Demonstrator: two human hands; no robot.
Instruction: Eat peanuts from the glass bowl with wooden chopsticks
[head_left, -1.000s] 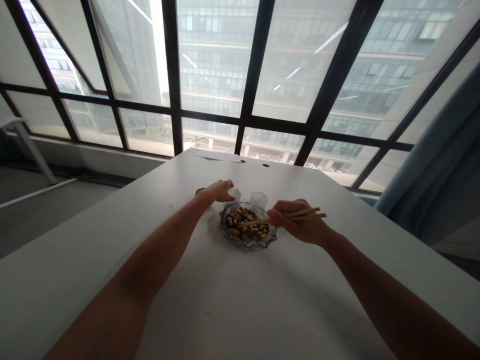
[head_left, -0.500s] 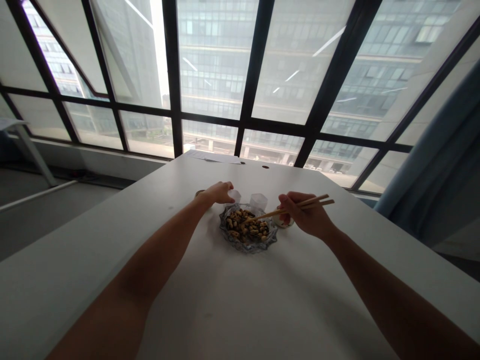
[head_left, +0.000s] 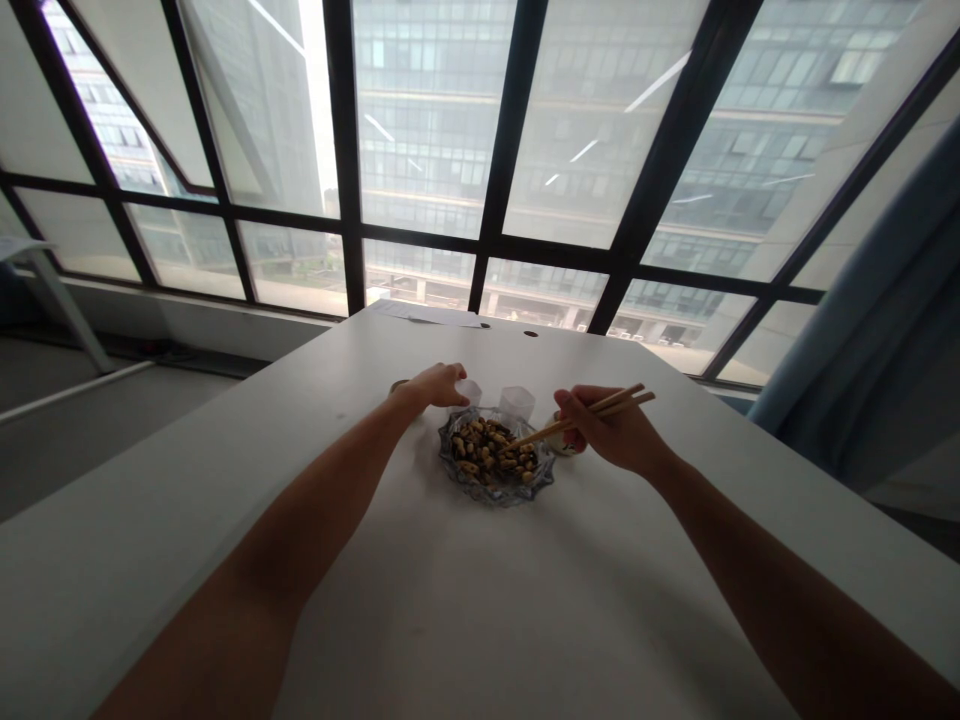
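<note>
A scalloped glass bowl (head_left: 544, 484) holds a mix of pale and dark nut-like pieces (head_left: 491, 452). Behind its left rim, my left hand (head_left: 442, 385) has its fingers closed round a small translucent cup (head_left: 468, 393). A second translucent cup (head_left: 517, 403) stands behind the bowl, to the right of the first. My right hand (head_left: 606, 425) grips a pair of wooden chopsticks (head_left: 551, 430), whose tips reach down among the pieces. Partly hidden by the fingers of that hand, a round container (head_left: 564, 445) stands at the bowl's right.
The white table (head_left: 450, 600) runs toward large windows. Another round item (head_left: 399, 385) is mostly hidden behind my left wrist. Paper (head_left: 424, 314) lies at the far edge, near two dark round spots. A blue curtain (head_left: 862, 330) hangs at the right.
The chopstick tips have moved a little to the right within the bowl, and the rear ends of the chopsticks have shifted left. My left hand has stayed on the cup.
</note>
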